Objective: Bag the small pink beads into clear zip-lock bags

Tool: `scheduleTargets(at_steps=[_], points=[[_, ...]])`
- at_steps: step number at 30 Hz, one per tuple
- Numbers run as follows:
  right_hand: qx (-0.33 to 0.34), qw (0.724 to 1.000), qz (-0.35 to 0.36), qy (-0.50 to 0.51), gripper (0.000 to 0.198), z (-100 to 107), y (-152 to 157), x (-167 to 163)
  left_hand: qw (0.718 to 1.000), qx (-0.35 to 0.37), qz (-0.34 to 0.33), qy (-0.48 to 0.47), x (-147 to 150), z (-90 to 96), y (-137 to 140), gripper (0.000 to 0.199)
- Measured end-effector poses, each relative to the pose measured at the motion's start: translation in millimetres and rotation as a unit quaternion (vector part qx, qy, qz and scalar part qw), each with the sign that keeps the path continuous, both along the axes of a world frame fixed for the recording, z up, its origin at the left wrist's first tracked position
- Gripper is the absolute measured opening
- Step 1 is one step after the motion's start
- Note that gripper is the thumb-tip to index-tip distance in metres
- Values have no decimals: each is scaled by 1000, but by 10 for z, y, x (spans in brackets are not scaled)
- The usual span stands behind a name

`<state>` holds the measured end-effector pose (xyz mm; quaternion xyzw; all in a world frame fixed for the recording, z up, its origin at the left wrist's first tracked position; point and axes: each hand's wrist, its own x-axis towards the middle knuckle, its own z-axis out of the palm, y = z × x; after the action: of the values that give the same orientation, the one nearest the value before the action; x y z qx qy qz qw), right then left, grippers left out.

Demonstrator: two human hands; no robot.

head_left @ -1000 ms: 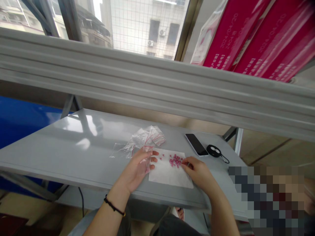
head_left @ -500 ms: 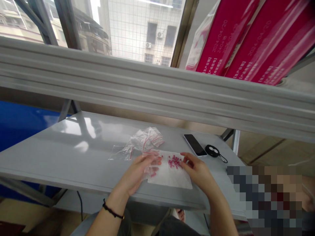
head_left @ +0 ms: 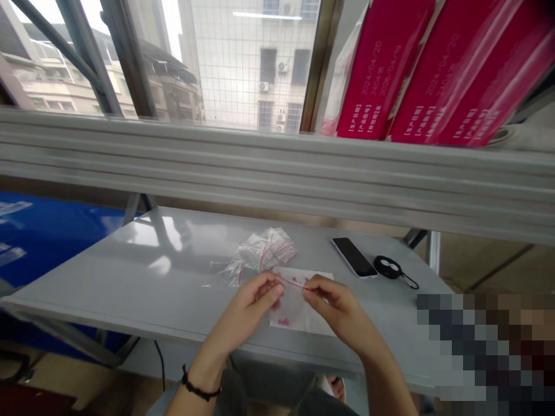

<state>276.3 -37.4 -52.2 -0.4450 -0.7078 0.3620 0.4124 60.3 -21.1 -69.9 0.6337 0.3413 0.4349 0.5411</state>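
Between my hands is a small clear zip bag [head_left: 292,282], its red seal line stretched across at the top. My left hand [head_left: 251,303] pinches one end of the seal, and my right hand [head_left: 336,303] pinches the other. Small pink beads [head_left: 284,321] show low down through the clear plastic. Under the bag lies a white sheet of paper [head_left: 316,323] on the table. A few more pink bits show near the sheet's far side, partly covered by the bag and my fingers.
Crumpled clear zip bags [head_left: 271,245] lie just beyond my left hand. A phone [head_left: 354,257] and a round black case with a strap [head_left: 388,267] rest to the right on the grey table [head_left: 130,283]. A grey shelf beam [head_left: 260,167] crosses above, with pink-red boxes [head_left: 377,69] on it.
My right hand has left the loose beads on the sheet and come to the bag's mouth. Both hands now pinch the seal, and the view has tilted slightly.
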Motion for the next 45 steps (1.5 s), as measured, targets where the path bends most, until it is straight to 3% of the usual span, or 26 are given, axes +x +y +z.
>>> scheduleTargets(at_steps=[9,15,19,34,39,45], points=[[19,1000,2,-23,15,38,-38,-72,995,49,49,75,-129,33,36,24],[17,1000,25,-8,6,10,-43,-181,995,57,24,79,-110,55,-11,23],[0,998,48,-28,14,25,-47,-239,993,65,14,99,-47,35,-33,24],[-37,998,58,15,19,27,-44,-259,965,201,51,161,-10,63,-87,23],[-63,995,65,31,18,4,-43,-182,967,199,52,151,-32,52,-73,24],[-35,998,54,6,20,33,-59,-233,970,185,34,151,-55,64,-69,23]])
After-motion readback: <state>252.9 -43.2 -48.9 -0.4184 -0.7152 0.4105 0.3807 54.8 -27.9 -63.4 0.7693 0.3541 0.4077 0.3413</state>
